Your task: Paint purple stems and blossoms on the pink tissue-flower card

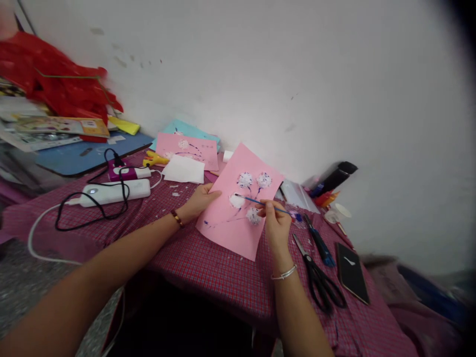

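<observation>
Checked tablecloth (pixel 208 272) beside white wall (pixel 260 74), left hand (pixel 201 202) closed on pink paper (pixel 223 229), right hand (pixel 277 223) pinching blue paintbrush (pixel 250 199)

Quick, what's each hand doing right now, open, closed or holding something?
Left hand: closed, holding the pink sheet by its edge.
Right hand: closed, holding the paintbrush.

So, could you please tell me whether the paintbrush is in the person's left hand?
No, the right hand holds the paintbrush, while the left hand grips the edge of the pink sheet.
</observation>
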Tool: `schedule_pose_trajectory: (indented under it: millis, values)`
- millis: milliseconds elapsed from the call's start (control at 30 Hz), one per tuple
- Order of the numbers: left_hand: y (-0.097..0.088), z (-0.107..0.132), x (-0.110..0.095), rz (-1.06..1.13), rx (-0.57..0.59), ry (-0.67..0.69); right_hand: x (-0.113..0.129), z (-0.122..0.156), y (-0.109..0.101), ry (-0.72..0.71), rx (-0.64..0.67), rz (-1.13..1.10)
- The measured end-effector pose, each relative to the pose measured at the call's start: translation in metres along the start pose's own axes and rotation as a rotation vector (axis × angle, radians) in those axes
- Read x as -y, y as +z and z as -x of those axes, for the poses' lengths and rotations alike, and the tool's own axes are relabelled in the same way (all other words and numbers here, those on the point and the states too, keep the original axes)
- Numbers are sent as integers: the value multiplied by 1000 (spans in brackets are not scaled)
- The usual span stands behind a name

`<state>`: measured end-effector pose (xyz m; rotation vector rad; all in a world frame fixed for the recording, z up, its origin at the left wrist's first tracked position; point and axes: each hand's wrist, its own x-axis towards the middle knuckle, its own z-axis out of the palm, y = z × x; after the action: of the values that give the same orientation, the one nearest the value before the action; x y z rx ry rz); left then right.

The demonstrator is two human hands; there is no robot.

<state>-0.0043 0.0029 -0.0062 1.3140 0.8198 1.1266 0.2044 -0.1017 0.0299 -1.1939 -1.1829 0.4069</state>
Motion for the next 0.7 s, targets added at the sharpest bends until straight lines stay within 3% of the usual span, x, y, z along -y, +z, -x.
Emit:
schedule_pose_trajectory:
  millis: [133, 233, 300, 433, 500, 567, 700]
  values:
    - [1, 0, -3, 10, -19, 15, -1, -3, -3, 12, -60, -38]
    - [0, -1, -4, 42, -26, -6, -4, -14, -24, 10, -203, -113]
    - [-2, -3, -3, 43, -58, -14, -11, -26, -50, -1, -344, -109]
    - [-6, -9, 1, 91, -59, -24, -37, -47, -124, 4, -612, 93]
    - [-8, -12, 5, 111, -22, -42, -54, -51, -157, 39, -642, 210]
    - [-9, -13, 7, 95, 5, -33, -69, -53, -178, 74, -635, 291]
    - [-11, -12, 13, 45, 35, -43, -89, -54, -182, 108, -581, 422]
